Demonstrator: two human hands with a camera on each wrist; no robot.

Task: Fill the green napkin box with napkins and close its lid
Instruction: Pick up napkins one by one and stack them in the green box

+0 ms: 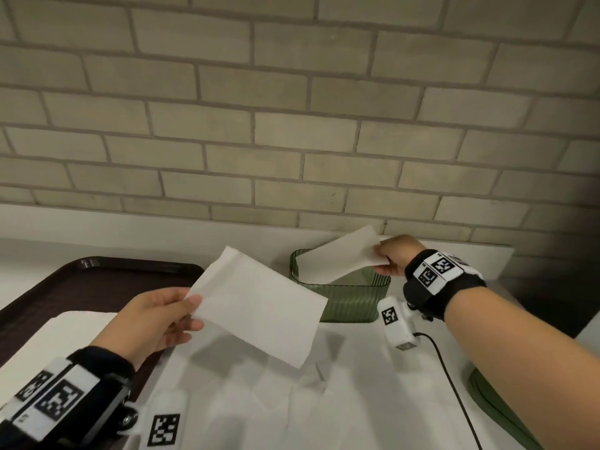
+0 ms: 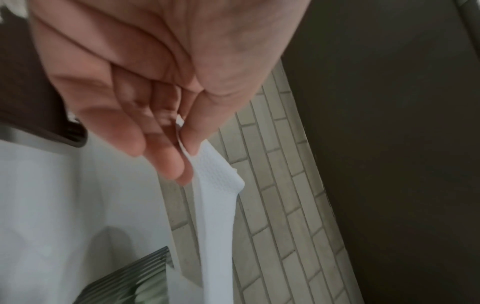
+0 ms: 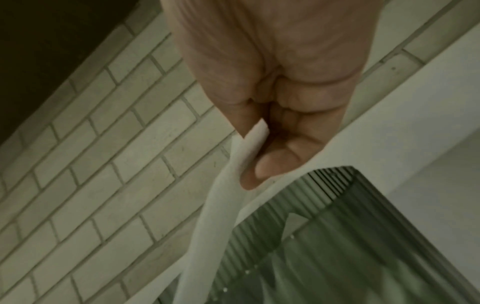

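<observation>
Nearest, on the white table, the left hand is hovering over the near left part, its grip pinching one corner of a white napkin between thumb and fingers; the left wrist view is showing that same napkin hanging edge-on from the fingertips. Under and left of that hand a dark brown tray is lying on the table, with a stack of white napkins sitting in it. At the near right edge a green lid is lying partly hidden behind the right forearm. Farther back, right of centre, the green napkin box is standing open on the table near the brick wall. Over its far right rim the right hand is holding a second napkin, its grip pinching the sheet's right end, the left end dipping into the box. From the right wrist view, the thumb and fingers are pressing the folded sheet just above the ribbed green wall.
</observation>
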